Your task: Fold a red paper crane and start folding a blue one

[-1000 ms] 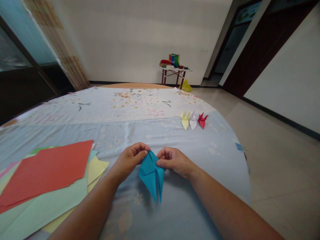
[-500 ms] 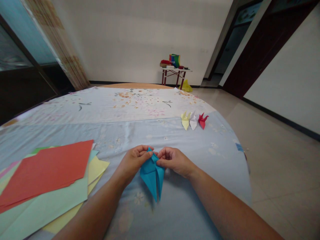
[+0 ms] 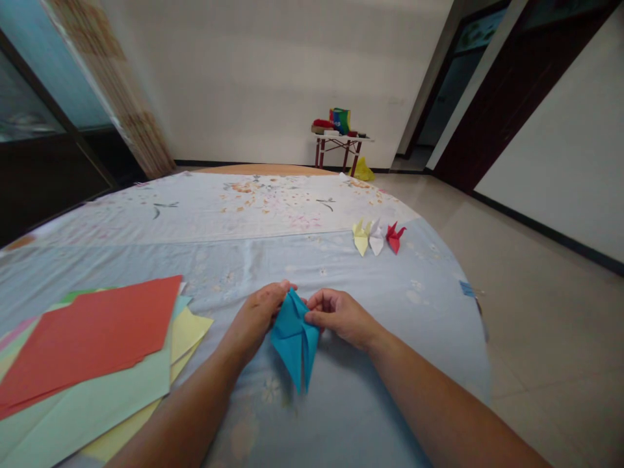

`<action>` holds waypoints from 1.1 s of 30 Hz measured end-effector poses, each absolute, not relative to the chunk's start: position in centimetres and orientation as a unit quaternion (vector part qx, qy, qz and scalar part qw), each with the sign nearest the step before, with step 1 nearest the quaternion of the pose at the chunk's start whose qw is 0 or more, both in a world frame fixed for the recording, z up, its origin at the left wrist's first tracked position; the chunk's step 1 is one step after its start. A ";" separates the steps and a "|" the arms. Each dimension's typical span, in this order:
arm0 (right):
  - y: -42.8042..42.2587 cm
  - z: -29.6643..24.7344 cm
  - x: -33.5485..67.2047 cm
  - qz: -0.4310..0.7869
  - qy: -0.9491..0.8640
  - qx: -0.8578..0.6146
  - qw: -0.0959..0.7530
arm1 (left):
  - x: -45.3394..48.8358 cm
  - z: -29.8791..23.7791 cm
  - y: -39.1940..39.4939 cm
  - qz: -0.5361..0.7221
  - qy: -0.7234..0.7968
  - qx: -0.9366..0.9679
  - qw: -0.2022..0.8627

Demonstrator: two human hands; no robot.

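Note:
A blue origami piece [image 3: 293,339], folded into a kite shape with two narrow points toward me, is held just over the cloth. My left hand [image 3: 259,311] supports its upper left edge, with fingers partly hidden behind the paper and the thumb near the top tip. On the right edge, my right hand [image 3: 338,315] pinches a fold between thumb and curled fingers. Beyond my hands stand three finished paper cranes in a row: a yellow crane [image 3: 361,238], a white crane [image 3: 376,238] and a red crane [image 3: 395,238].
A stack of coloured paper with a red sheet [image 3: 102,331] on top lies at the left. The round table wears a floral cloth [image 3: 273,260]. Against the far wall is a small folding table [image 3: 341,138] bearing several items, with a yellow bag [image 3: 363,170] beside it.
My left thumb has lifted off the paper's front face toward its top tip, uncovering more of the fold. The blue paper's lower points have swung slightly left. My right hand keeps its pinch.

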State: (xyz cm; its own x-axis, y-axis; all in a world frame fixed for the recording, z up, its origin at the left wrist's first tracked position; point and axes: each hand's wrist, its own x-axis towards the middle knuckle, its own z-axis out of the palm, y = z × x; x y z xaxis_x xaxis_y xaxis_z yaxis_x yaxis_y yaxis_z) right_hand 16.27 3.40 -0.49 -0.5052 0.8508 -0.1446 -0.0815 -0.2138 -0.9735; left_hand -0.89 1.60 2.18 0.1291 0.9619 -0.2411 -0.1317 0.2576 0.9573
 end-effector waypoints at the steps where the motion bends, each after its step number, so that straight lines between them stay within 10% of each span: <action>1: 3.4 -0.5 16.3 0.683 -0.527 -0.370 0.345 | -0.8 2.3 1.5 0.437 0.496 0.432 0.613; 33: 3.4 -0.5 16.2 0.674 -0.551 -0.367 0.327 | -0.4 2.3 1.4 0.419 0.568 0.451 0.547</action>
